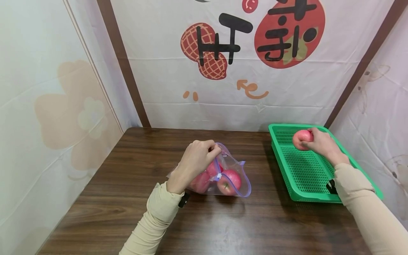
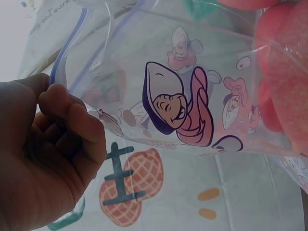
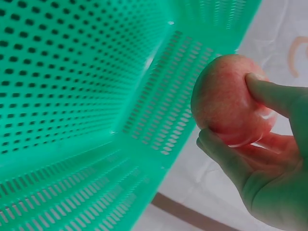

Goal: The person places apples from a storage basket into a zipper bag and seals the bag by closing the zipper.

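Note:
A clear zip bag (image 1: 234, 164) with a purple zip edge and printed cartoon figures (image 2: 178, 106) lies on the table with its mouth spread toward the right. Several red apples (image 1: 228, 182) are inside it. My left hand (image 1: 196, 157) pinches the bag's top edge between thumb and curled fingers, as the left wrist view shows up close. Over on the right, my right hand (image 1: 323, 143) grips a single apple (image 3: 233, 101), thumb on one side and fingers on the other. That apple is held above the green basket (image 1: 310, 173), whose visible floor is bare.
A dark brown wooden table (image 1: 127, 212) carries the bag and the basket. White printed fabric (image 1: 207, 113) hangs behind the table, with more fabric at the left (image 1: 63, 141) and right sides. The basket stands close to the right-hand fabric.

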Tool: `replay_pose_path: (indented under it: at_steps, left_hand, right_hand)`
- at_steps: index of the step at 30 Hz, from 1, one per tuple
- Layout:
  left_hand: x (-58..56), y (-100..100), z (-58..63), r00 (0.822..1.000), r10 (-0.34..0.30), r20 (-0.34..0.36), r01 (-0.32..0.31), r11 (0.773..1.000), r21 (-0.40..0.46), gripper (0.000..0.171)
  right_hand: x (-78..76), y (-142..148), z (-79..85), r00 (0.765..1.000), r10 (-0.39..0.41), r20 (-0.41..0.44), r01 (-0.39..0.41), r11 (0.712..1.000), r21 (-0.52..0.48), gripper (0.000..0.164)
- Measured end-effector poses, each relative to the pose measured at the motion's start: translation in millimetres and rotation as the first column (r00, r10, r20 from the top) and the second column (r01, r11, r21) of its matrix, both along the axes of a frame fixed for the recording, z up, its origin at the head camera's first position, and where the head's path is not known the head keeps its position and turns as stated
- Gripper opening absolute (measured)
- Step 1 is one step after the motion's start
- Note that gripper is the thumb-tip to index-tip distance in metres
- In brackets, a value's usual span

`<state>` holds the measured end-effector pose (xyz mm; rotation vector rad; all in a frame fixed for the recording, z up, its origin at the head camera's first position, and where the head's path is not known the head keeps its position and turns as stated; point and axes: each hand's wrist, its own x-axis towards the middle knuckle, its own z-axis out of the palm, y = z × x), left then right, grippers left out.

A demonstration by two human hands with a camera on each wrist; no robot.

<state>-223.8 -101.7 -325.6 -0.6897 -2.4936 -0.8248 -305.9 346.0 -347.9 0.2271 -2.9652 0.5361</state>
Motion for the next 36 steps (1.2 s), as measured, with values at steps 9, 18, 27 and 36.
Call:
replay_pose_path:
  at_steps: [9,18,27,36]
  left_hand:
    - [-0.1,-1,-0.3,1.0,-0.005,-0.013,0.005,1.0,0.003,0.026]
    - [-0.2,1,0.1,1.0,-0.004,-0.019,0.004,1.0,0.006,0.026]
    - [0.5,1,-0.4,1.0,-0.006,-0.012,0.006,1.0,0.007,0.026]
    - [-0.3,2,-0.6,1.0,-0.012,-0.022,0.012,1.0,-0.002,0.026]
  right_hand:
    - [12.7,-21,15.9,0.997,0.008,-0.07,-0.01,1.0,-0.029,0.068]
    - [23.0,-42,33.0,0.992,0.038,-0.124,-0.041,0.999,-0.015,0.066]
    - [35.8,-66,43.1,0.982,0.073,-0.172,-0.079,0.997,-0.024,0.066]
    - [55.2,-95,55.5,0.965,0.125,-0.231,-0.14,0.989,-0.051,0.067]
